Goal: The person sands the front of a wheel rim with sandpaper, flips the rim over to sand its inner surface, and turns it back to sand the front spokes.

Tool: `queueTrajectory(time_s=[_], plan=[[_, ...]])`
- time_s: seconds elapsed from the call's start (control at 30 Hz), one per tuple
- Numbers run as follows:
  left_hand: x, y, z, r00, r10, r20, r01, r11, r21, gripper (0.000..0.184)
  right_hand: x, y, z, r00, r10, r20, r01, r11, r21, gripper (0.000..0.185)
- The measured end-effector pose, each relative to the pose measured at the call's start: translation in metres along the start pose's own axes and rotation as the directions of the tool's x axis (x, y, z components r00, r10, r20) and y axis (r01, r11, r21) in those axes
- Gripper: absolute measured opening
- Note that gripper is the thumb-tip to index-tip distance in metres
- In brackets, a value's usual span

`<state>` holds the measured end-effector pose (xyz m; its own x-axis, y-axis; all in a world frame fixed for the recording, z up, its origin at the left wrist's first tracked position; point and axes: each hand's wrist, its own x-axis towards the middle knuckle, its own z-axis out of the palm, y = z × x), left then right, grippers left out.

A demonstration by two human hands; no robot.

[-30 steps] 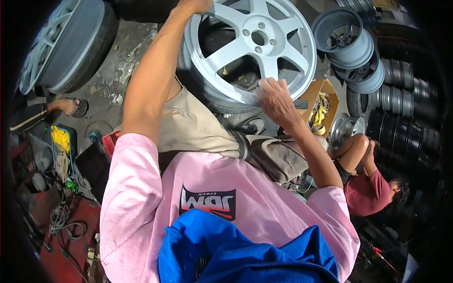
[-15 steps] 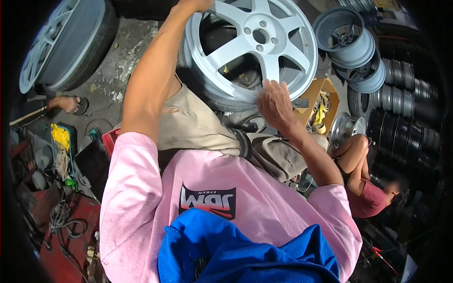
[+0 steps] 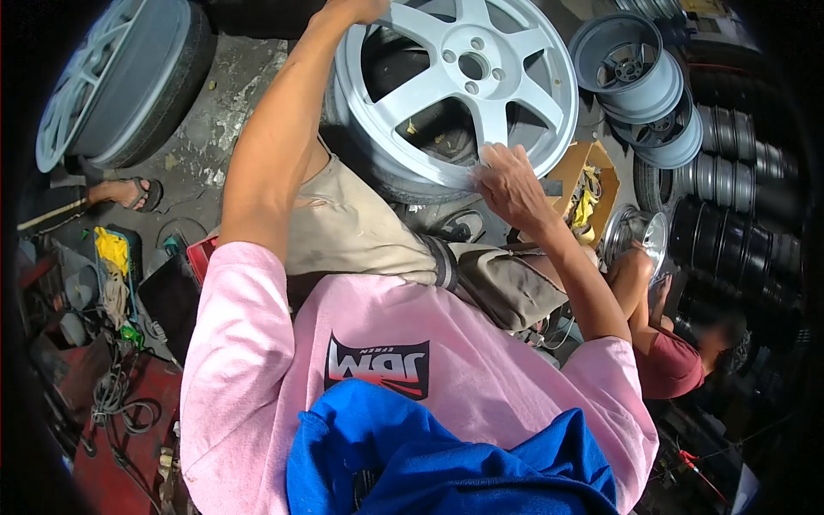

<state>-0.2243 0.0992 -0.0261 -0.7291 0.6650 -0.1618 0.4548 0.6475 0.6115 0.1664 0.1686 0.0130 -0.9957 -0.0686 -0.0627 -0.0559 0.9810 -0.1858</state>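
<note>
A pale grey spoked wheel [image 3: 421, 91] lies face up at the top centre, on top of a black tyre [image 3: 403, 187]. My left hand [image 3: 359, 10] is at the wheel's upper left edge, its fingers mostly hidden and cut off by the frame's top. At the lower edge of the wheel, beside the base of one spoke, my right hand [image 3: 513, 190] has its fingers bent and pressed together. Whatever lies under those fingertips is too small and blurred to make out.
Another grey wheel [image 3: 129, 94] leans at the upper left. Grey rims [image 3: 644, 86] are stacked at the right, near a cardboard box [image 3: 605, 176] with yellow material. A person in a red shirt [image 3: 669, 365] crouches below a shiny rim [image 3: 657, 240]. Cables [image 3: 116, 399] lie lower left.
My right hand has shifted slightly along the wheel's lower edge. My left hand stays in place. The crouching person has moved an arm up to the shiny rim.
</note>
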Motion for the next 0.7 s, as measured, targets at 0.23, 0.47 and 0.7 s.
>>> queueTrajectory(time_s=[0.23, 0.47, 0.7], plan=[[0.019, -0.017, 0.016, 0.998, 0.057, -0.023, -0.057, 0.998, 0.024, 0.058, 0.015, 0.004, -0.028, 0.987, -0.144, 0.077, 0.151, 0.984, -0.091, 0.008], [0.012, -0.010, 0.007, 1.000, 0.007, 0.002, -0.007, 1.000, 0.027, 0.060, 0.004, -0.028, -0.007, 0.987, 0.160, -0.034, -0.163, 0.982, -0.096, 0.015], [0.008, -0.008, 0.002, 1.000, 0.021, 0.023, -0.022, 0.999, 0.024, 0.061, -0.003, -0.039, 0.023, 0.941, 0.281, -0.190, -0.294, 0.955, -0.041, 0.017]])
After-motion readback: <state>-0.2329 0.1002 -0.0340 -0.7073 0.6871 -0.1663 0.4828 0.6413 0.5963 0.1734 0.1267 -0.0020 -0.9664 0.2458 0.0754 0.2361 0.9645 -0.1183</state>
